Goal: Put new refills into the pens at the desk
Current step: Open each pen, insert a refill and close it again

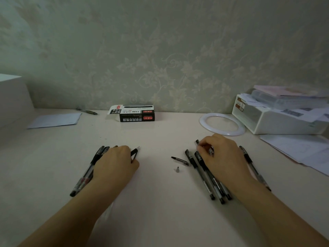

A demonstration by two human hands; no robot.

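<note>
Several black gel pens [87, 172] lie in a bundle at the left of the desk, and my left hand [115, 164] lies over their upper ends with curled fingers on a pen. A second group of pens [204, 175] lies at the right. My right hand [222, 155] covers part of it and pinches one pen [197, 142] near its top. Between the hands lie a loose black pen cap [180, 160] and a small grey tip cone [177, 169]. The black refill box [136, 114] stands open by the wall.
A white ring [222, 123] and a white organiser box [277, 118] stacked with papers sit at the back right. Loose sheets [302, 152] lie along the right edge. A blue-grey paper [55, 120] and a single pen [87, 111] lie at the back left.
</note>
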